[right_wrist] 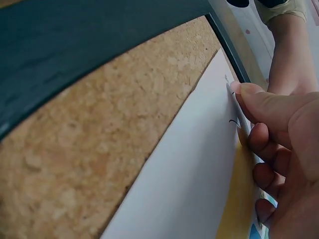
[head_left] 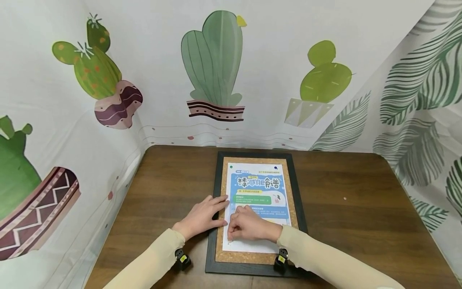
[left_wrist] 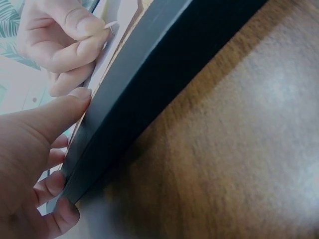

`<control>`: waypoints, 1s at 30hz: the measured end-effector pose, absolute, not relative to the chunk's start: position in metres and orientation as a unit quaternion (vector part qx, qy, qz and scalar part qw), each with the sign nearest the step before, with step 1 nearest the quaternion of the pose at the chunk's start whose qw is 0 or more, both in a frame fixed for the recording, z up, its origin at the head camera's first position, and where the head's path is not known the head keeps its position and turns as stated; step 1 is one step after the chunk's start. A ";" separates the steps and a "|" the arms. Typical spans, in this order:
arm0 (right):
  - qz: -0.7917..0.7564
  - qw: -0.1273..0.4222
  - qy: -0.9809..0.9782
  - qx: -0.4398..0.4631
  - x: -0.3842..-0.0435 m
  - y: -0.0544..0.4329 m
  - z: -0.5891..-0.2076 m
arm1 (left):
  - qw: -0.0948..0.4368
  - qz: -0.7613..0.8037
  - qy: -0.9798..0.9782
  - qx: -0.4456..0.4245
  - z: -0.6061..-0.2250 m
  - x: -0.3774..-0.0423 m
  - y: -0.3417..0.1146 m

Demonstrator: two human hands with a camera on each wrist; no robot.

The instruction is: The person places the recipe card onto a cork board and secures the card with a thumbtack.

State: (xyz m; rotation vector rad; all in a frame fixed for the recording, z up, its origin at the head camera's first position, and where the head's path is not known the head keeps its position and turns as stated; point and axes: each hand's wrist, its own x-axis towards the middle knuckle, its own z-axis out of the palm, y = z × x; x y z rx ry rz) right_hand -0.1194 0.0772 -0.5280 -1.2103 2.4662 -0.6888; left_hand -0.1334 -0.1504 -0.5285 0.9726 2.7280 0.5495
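A poster [head_left: 258, 192] with blue and green panels lies on a black-framed cork board [head_left: 240, 257]. Round pins, one green [head_left: 231, 167] and one blue [head_left: 276, 167], sit at its top corners. My right hand [head_left: 249, 226] is over the poster's lower left part, its thumb and forefinger pinching a small pale pushpin [left_wrist: 113, 24] close to the paper's corner; the fingers hide much of it. With fingers spread, my left hand [head_left: 203, 214] rests on the board's left edge, fingertips at the paper's side. In the right wrist view, the paper's bottom edge lies against bare cork [right_wrist: 99, 124].
Under the board is a dark brown wooden table [head_left: 361, 208]. A small pale speck [head_left: 344, 198] lies to the board's right. Behind and beside the table hangs white cloth [head_left: 270, 52] printed with cacti and leaves. Each wrist wears a black strapped device [head_left: 182, 259].
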 end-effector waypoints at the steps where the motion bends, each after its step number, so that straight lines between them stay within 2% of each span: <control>1: -0.239 0.153 0.860 -0.423 -0.119 0.077 -0.528 | 0.096 0.185 0.921 0.329 -0.529 -0.134 -0.150; 7: -0.234 0.170 0.848 -0.444 -0.117 0.077 -0.529 | 0.104 0.181 0.921 0.328 -0.528 -0.133 -0.150; 21: -0.230 0.159 0.851 -0.446 -0.121 0.076 -0.529 | 0.102 0.185 0.921 0.327 -0.526 -0.135 -0.149; 30: -0.224 0.182 0.846 -0.448 -0.117 0.077 -0.528 | 0.106 0.184 0.921 0.326 -0.525 -0.133 -0.149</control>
